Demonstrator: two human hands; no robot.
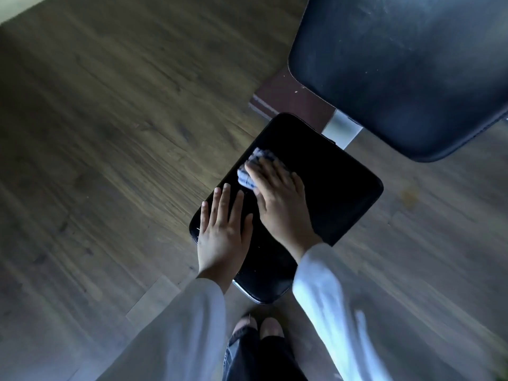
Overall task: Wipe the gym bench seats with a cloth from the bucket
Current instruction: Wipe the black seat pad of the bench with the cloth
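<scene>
— Across the wooden floor point(110, 133), what is seen, taken from the largest thing down?

— The big padded backrest point(406, 70) is found at upper right, dull and marked with pale specks. Below it, the smaller black seat pad point(330, 188) is set on a metal frame point(342, 130), of which only a short stretch is shown.

— And how is the seat being handled?

— It is steadied by the left hand point(222, 235), which is laid flat near the pad's left edge, fingers straight and slightly apart, probably so that weight can be leaned on it. The blue-and-white cloth point(254, 167) is pressed to the seat under the right hand point(277, 199), whose fingers are spread over the bunched fabric; how firmly it is gripped cannot be told.

— Is anything found in the way?

— The left hand itself is covering part of the pad, so that patch is judged unreachable until it is lifted. The backrest overhangs the far corner. White sleeves point(330, 298) and feet point(261, 325) are seen below; no bucket is in view.
</scene>
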